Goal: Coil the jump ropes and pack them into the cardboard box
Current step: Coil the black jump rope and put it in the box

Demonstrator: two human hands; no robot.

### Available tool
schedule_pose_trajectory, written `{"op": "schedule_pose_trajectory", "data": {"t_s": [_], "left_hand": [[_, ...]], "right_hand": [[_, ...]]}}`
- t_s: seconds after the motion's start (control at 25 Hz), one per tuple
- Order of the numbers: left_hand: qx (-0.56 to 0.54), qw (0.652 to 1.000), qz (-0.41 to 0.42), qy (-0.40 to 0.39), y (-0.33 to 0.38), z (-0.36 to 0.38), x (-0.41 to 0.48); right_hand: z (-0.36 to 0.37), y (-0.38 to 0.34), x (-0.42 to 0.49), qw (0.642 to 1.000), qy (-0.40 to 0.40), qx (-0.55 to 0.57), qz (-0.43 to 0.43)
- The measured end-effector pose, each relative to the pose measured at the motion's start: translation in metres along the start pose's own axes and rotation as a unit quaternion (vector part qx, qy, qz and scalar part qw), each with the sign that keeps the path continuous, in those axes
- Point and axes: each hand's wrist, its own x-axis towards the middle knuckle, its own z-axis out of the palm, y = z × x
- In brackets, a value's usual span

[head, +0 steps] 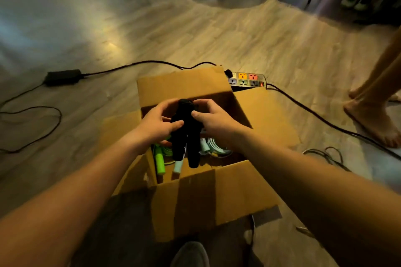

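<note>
Head view: the left hand (pixel 158 124) and right hand (pixel 214 120) each curl fingers and thumb round the upper end of a black coiled jump rope with foam handles (pixel 184 138), one at either side, equally near; its long axis hangs downward from them, handles lowest; straight below both hands lies the open brown cardboard box (pixel 217 193), a green-handled rope (pixel 160 163) already inside.
</note>
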Motion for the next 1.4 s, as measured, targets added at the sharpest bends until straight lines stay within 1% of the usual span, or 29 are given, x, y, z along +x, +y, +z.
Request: {"op": "schedule_pose_trajectory", "data": {"t_s": [0.16, 0.28, 0.36, 0.44, 0.48, 0.52, 0.6, 0.68, 0.76, 0.84, 0.92, 0.96, 1.08, 1.16, 1.24, 1.32, 1.4], "left_hand": [[0.012, 0.997, -0.073, 0.035, -0.062, 0.011, 0.045], [0.017, 0.990, -0.130, 0.051, -0.090, 0.028, 0.063], [0.011, 0.986, -0.157, 0.048, -0.104, 0.041, 0.074], [0.035, 0.985, -0.156, 0.058, -0.112, 0.050, 0.081], [0.069, 0.984, -0.149, 0.068, -0.116, 0.054, 0.083], [0.120, 0.980, -0.139, 0.080, -0.120, 0.056, 0.084], [0.217, 0.963, -0.122, 0.099, -0.125, 0.059, 0.082], [0.263, 0.953, -0.111, 0.102, -0.127, 0.062, 0.079], [0.293, 0.946, -0.096, 0.103, -0.125, 0.066, 0.076], [0.303, 0.942, -0.078, 0.120, -0.119, 0.069, 0.072], [0.291, 0.943, -0.068, 0.142, -0.117, 0.068, 0.067], [0.279, 0.946, -0.073, 0.148, -0.115, 0.068, 0.062], [0.234, 0.959, -0.085, 0.135, -0.101, 0.068, 0.037], [0.225, 0.966, -0.043, 0.120, -0.081, 0.073, 0.019], [0.219, 0.971, 0.045, 0.089, -0.053, 0.090, 0.003], [0.207, 0.969, 0.131, 0.028, -0.022, 0.127, -0.014], [0.188, 0.964, 0.181, -0.046, 0.002, 0.180, -0.030]], "right_hand": [[0.031, 0.054, 0.072, 0.996, -0.047, -0.038, 0.060], [0.036, 0.083, 0.100, 0.992, -0.058, -0.080, 0.078], [0.032, 0.097, 0.109, 0.987, -0.054, -0.129, 0.078], [0.028, 0.108, 0.110, 0.982, -0.024, -0.174, 0.066], [0.026, 0.112, 0.109, 0.977, 0.006, -0.205, 0.056], [0.023, 0.116, 0.108, 0.968, 0.044, -0.245, 0.042], [0.022, 0.119, 0.101, 0.937, 0.117, -0.329, 0.009], [0.023, 0.116, 0.093, 0.915, 0.141, -0.377, -0.006], [0.021, 0.106, 0.086, 0.911, 0.126, -0.392, 0.007], [0.006, 0.094, 0.079, 0.916, 0.093, -0.391, 0.018], [-0.018, 0.080, 0.065, 0.922, 0.051, -0.383, 0.002], [-0.032, 0.072, 0.054, 0.919, 0.032, -0.393, -0.012], [-0.075, 0.051, 0.007, 0.910, 0.016, -0.413, -0.040], [-0.105, 0.044, -0.031, 0.906, 0.018, -0.419, -0.053], [-0.138, 0.044, -0.066, 0.898, 0.002, -0.438, -0.047], [-0.174, 0.055, -0.105, 0.892, -0.005, -0.452, -0.012], [-0.205, 0.080, -0.142, 0.886, 0.009, -0.464, 0.024]]}}
